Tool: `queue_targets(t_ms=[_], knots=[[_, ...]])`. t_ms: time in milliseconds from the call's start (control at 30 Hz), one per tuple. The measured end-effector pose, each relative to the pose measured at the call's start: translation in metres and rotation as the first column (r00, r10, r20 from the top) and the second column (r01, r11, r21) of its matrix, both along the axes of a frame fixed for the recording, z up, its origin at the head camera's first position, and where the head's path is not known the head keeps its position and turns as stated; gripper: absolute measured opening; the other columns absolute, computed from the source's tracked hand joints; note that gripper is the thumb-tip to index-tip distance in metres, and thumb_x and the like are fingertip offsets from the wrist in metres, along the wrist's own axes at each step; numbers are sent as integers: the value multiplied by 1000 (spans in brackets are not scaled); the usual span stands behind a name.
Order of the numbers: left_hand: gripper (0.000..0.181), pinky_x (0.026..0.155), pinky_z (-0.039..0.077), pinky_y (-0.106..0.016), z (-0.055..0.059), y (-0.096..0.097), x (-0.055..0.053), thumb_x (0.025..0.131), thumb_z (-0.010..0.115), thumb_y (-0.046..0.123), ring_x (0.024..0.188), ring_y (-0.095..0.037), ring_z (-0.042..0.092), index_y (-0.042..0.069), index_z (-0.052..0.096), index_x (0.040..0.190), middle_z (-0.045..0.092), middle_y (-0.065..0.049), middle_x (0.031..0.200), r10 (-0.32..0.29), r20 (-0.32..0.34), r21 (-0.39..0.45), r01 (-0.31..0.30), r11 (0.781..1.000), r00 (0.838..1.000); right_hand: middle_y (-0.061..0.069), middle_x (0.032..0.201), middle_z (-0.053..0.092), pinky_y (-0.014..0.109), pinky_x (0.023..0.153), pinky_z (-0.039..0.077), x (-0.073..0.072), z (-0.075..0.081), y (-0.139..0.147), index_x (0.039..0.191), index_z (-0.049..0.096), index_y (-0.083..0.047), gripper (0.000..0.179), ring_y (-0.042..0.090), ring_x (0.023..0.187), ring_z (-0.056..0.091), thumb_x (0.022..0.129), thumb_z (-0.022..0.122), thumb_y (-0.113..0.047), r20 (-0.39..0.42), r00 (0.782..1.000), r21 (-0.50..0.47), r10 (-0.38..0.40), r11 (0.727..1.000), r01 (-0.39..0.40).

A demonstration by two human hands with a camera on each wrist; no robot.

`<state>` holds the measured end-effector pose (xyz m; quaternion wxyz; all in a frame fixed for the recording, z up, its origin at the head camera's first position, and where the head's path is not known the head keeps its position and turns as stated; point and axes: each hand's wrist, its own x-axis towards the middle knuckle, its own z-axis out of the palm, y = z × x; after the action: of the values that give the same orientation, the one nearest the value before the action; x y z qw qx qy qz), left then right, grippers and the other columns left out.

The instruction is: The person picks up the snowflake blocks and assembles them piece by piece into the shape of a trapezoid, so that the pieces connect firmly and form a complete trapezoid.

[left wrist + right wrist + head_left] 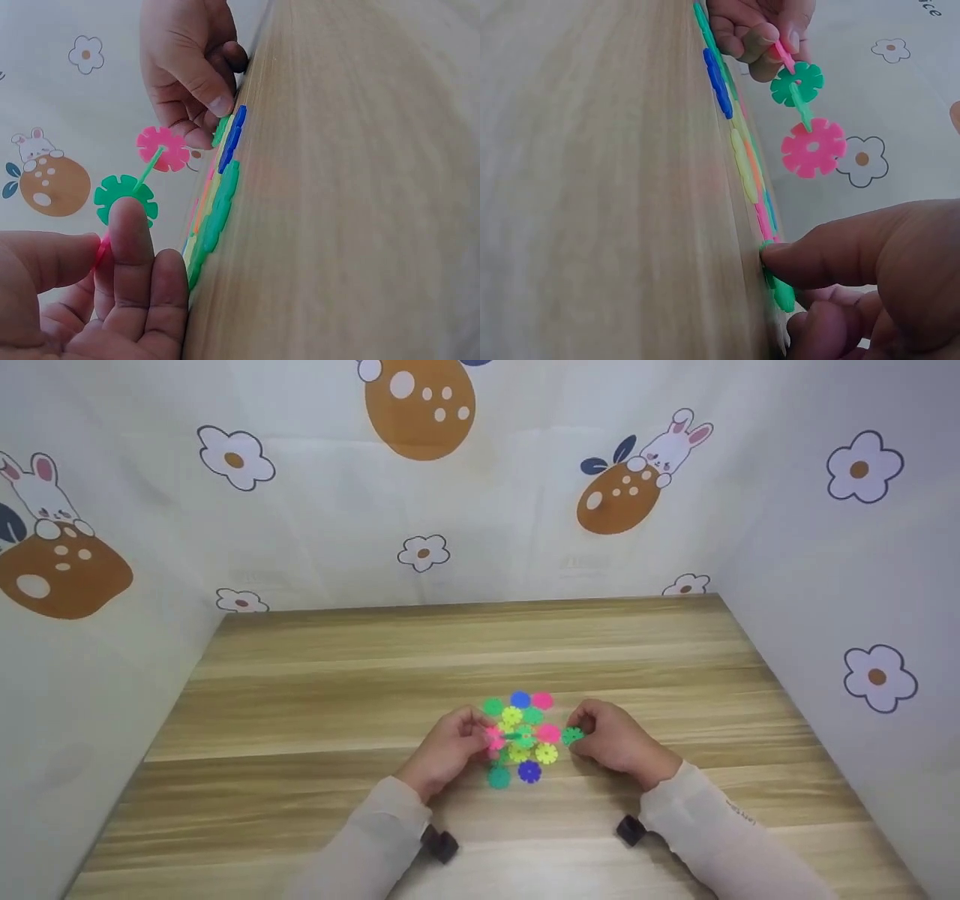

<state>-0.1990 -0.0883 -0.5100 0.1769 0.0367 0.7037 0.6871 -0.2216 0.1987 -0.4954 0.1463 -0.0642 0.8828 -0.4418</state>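
In the head view my left hand (448,746) pinches a pink notched disc (101,253) between thumb and fingers. That disc is the end of a short chain of interlocking discs held above the table. The chain continues with a green disc (124,196), a light green disc seen nearly edge-on (800,106) and another pink disc (814,148). My right hand (619,740) pinches a loose green disc (572,735) at the right side of the pile, its thumb on the disc near the tabletop. Several loose discs lie under and around the chain.
Among the loose discs are a dark blue one (529,771), a yellow one (547,753) and a blue one (520,700). They lie flat on a wood-grain table (300,682). A printed cloth (510,510) with rabbits and flowers surrounds the table's back and sides.
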Motion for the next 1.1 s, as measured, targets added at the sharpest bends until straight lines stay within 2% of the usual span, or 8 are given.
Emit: queue_targets(t_ms=[100,200,300,400,500,733,967,1100], knots=[[18,85,59,-31,-2,1,0,100,57,-2,86,-16,69,2,62,117,66,-5,92,12,-4,16,-12,1000,1000,7,86,57,27,54,46,0,-2,0,101,63,-5,21,17,64,54,85,71,6,55,998,-96,-24,995,29],[19,85,60,-32,-4,1,-1,100,55,-3,85,-16,70,0,61,118,65,-5,91,26,-2,37,-26,999,1000,4,81,55,26,52,51,-3,-6,1,105,59,-1,18,14,58,53,90,68,5,123,992,-249,-25,967,55],[19,86,60,-32,-4,1,-2,100,55,-2,86,-16,70,1,60,118,65,-5,92,36,12,37,-36,999,999,3,79,56,26,58,57,-5,-12,0,111,58,2,21,12,62,56,93,67,3,171,985,-425,-12,901,85],[19,87,60,-33,-3,0,-2,101,56,-1,88,-18,70,1,60,119,65,-6,94,39,24,30,-40,999,999,2,80,60,27,64,61,-7,-17,-2,114,60,1,21,11,67,60,95,66,3,193,981,-542,-6,833,112],[19,88,60,-33,-2,-1,-2,101,56,0,90,-19,70,3,59,120,66,-8,97,40,41,24,-41,999,998,1,83,63,28,68,62,-6,-18,-2,114,62,0,18,11,68,63,96,64,2,198,980,-596,11,795,112],[19,89,60,-33,1,-1,-2,102,55,1,92,-20,71,4,59,120,66,-8,98,42,57,21,-43,999,997,1,88,64,27,69,62,-5,-19,-2,115,63,3,17,10,69,63,98,61,2,204,979,-610,15,784,115],[20,88,60,-33,2,-1,-1,102,55,1,92,-20,71,4,59,121,65,-7,97,34,59,5,-34,999,998,2,88,66,26,70,62,-5,-18,-3,123,57,10,27,10,71,65,98,61,2,214,977,-615,12,779,125],[20,87,60,-33,0,0,-1,101,54,-2,88,-18,71,2,59,120,63,-6,92,26,47,35,-28,999,999,1,85,67,26,70,62,-4,-18,-4,119,59,7,22,10,71,66,98,61,3,208,977,-625,40,774,102]])
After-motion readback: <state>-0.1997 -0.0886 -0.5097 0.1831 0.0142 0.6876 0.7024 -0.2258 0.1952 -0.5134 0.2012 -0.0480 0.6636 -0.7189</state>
